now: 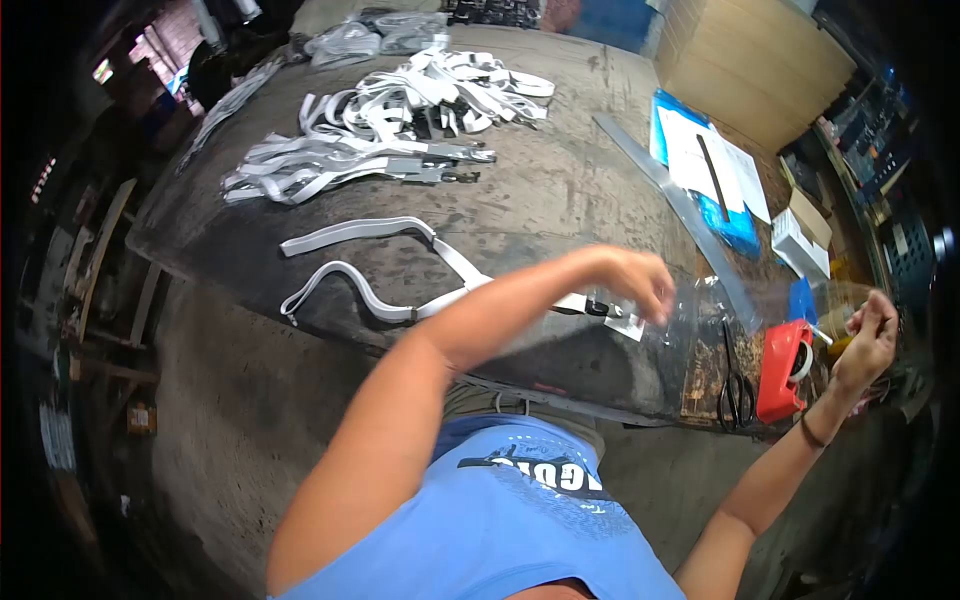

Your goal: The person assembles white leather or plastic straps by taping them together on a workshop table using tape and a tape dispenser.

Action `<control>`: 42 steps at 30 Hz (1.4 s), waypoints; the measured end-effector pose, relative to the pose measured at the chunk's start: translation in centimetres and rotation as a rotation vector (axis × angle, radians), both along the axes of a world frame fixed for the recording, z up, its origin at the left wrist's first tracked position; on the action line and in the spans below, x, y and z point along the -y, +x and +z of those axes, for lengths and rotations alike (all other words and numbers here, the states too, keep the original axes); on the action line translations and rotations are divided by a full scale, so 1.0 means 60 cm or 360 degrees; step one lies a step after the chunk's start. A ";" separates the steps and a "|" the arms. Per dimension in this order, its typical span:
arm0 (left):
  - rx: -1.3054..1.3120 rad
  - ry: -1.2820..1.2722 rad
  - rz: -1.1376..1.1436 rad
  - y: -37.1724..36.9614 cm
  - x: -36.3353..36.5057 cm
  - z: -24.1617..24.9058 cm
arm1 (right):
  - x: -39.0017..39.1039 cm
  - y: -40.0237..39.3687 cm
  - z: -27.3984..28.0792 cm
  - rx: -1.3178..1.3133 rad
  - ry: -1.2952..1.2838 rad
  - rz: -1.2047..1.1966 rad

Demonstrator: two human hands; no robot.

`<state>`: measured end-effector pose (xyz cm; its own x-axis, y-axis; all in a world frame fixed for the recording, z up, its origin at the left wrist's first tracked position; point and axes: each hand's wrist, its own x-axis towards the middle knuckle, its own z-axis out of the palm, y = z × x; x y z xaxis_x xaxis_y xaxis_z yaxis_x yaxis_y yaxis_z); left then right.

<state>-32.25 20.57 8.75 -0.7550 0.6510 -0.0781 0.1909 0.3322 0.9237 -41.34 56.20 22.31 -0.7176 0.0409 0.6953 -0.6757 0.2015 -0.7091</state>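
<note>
My left hand (pixel 638 282) reaches across my body and pinches one end of a clear plastic bag (pixel 745 305). The bag is stretched above the bench edge. My right hand (pixel 870 335) is closed on the bag's other end at the far right. Under my left forearm lies a white strap (pixel 350 290) whose black buckle (pixel 598 308) and small label sit just below my left fingers. A red tape dispenser (pixel 785 370) stands between my hands, below the bag. Black scissors (pixel 738 395) lie beside it.
A heap of white straps (pixel 390 125) covers the far left of the dark bench (pixel 560 190). A long metal ruler (pixel 670 195) lies diagonally at the right, next to blue and white papers (pixel 705 165), a small white box (pixel 800 243) and a cardboard box (pixel 750 60).
</note>
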 end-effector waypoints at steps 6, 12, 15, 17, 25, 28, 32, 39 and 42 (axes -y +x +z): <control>-0.0200 -0.0091 0.0609 0.077 0.256 0.081 | -0.004 -0.097 -0.008 0.0130 -0.0250 -0.0006; -0.0116 -0.0761 0.1102 0.192 0.497 0.103 | 0.201 -0.096 -0.196 0.0693 0.0267 -0.0041; 0.0042 -0.1025 0.1353 0.229 0.614 0.046 | 0.302 -0.092 -0.319 0.0523 0.0520 0.0220; 0.0057 -0.1355 0.1515 0.244 0.666 0.005 | 0.356 -0.057 -0.346 0.0597 0.0631 0.0232; -0.0212 -0.2000 0.1676 0.266 0.673 -0.055 | 0.264 -0.143 -0.363 0.0239 0.0941 0.0049; -0.0185 -0.2122 0.1752 0.286 0.658 -0.029 | 0.133 -0.189 -0.328 0.0569 0.1448 -0.0410; -0.0368 -0.2218 0.1746 0.312 0.676 -0.031 | 0.060 -0.212 -0.346 0.0760 0.1683 -0.0553; -0.0966 -0.2081 0.1744 0.255 0.584 0.002 | 0.052 -0.260 -0.357 0.0827 0.1619 -0.0409; -0.1151 -0.1873 0.1647 0.224 0.542 0.026 | 0.068 -0.261 -0.329 0.0587 0.1631 -0.0462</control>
